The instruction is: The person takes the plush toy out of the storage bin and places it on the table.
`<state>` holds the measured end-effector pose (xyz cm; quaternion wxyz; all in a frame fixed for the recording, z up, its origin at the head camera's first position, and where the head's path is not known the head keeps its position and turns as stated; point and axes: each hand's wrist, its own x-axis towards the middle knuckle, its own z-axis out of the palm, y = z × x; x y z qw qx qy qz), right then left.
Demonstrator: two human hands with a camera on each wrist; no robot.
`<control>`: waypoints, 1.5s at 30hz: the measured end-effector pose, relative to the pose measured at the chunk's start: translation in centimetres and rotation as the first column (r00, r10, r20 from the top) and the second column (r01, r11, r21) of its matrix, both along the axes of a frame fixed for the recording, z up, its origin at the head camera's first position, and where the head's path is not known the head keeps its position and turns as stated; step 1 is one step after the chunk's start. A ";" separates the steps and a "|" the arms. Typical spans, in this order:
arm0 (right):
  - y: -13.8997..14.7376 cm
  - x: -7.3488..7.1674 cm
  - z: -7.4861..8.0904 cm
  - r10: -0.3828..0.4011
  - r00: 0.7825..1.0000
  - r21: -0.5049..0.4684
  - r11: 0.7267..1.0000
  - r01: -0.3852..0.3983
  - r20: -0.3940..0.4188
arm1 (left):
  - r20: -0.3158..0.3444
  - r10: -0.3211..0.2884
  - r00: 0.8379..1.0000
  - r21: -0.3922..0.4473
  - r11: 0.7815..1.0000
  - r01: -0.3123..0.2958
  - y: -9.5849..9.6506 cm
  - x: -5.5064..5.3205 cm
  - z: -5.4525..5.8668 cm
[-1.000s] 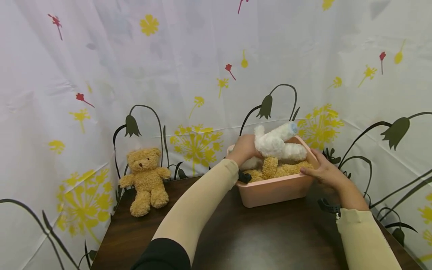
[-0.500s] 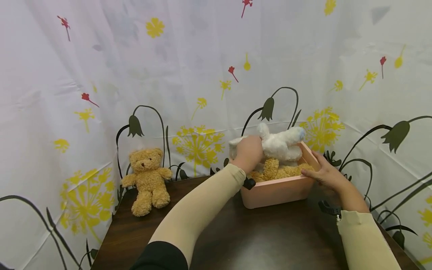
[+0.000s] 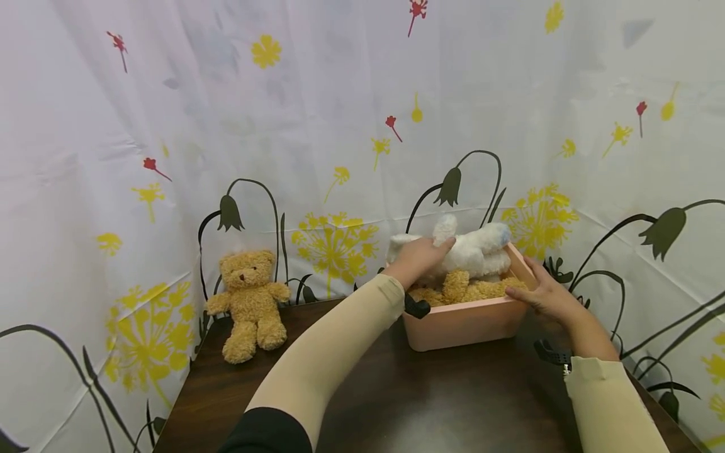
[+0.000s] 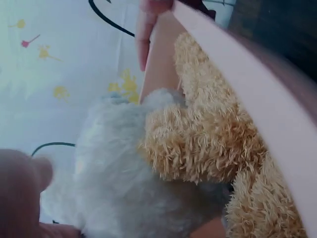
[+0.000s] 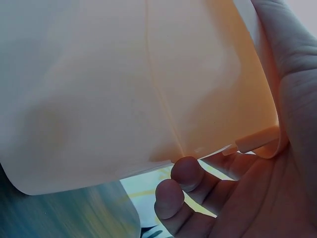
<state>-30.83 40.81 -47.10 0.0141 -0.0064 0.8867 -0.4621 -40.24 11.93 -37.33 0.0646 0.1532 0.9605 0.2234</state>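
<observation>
A fluffy white plush toy with a pale-blue tip rises above the rim of a smooth, pink plastic bin, beside a shaggy golden plush toy inside. The left hand touches the white fur, its grip unclear; the right hand grips the bin's end. Left of the bin, a curly golden teddy bear is upright.

The head view stands back on the near side, looking forward and down over the dark brown wooden table to the white flower-printed curtain at the far side; the left wrist view looks rightward — close, turned sideways — into the pale pink rectangular bin; the right wrist view, closest, faces its outer wall; all three share the bin.
</observation>
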 end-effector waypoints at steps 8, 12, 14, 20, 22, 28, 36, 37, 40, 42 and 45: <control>-0.4 -0.1 -0.2 0.013 1.000 0.013 1.000 -0.013 -0.022 | -0.149 0.067 0.987 0.373 0.928 -0.007 -3.0 0.1 -0.1; -0.2 0.0 -0.2 0.000 1.000 0.000 1.000 0.000 -0.019 | -0.141 0.081 0.987 0.567 0.824 0.013 -3.9 0.0 0.2; -0.1 0.0 -0.1 -0.005 1.000 -0.009 1.000 0.004 -0.016 | -0.116 0.058 0.992 0.619 0.785 0.027 -4.3 -0.2 0.2; -0.4 -0.1 0.5 -0.003 1.000 0.013 1.000 0.003 -0.005 | -0.047 -0.046 0.998 0.730 0.680 0.066 -6.0 -1.1 -0.4; -0.5 -0.1 0.7 -0.003 1.000 0.023 1.000 0.003 -0.003 | -0.056 -0.082 0.995 0.767 0.634 0.095 -6.8 -1.5 -0.7; -0.1 -0.2 0.2 0.008 1.000 0.044 0.999 -0.008 -0.011 | -0.225 -0.211 0.951 0.800 0.517 0.304 -9.7 -1.9 -0.8; 0.1 0.1 -0.3 -0.005 1.000 0.036 0.999 0.006 -0.021 | -0.326 -0.273 0.905 0.800 0.430 0.418 -14.4 -1.8 0.9; 0.1 0.2 -0.2 -0.004 1.000 0.044 0.999 0.005 -0.025 | -0.331 -0.270 0.904 0.797 0.434 0.421 -15.1 -1.8 0.9; -0.1 0.4 0.0 -0.002 1.000 0.029 1.000 0.002 -0.021 | -0.346 -0.265 0.900 0.774 0.462 0.434 -17.3 -1.9 0.9; -0.3 0.5 0.1 -0.001 1.000 0.019 1.000 0.001 -0.016 | -0.350 -0.260 0.900 0.756 0.489 0.436 -18.8 -1.9 0.6; -0.6 0.5 0.1 0.008 1.000 0.000 1.000 -0.008 -0.008 | -0.337 -0.237 0.911 0.744 0.526 0.412 -20.9 -1.9 0.1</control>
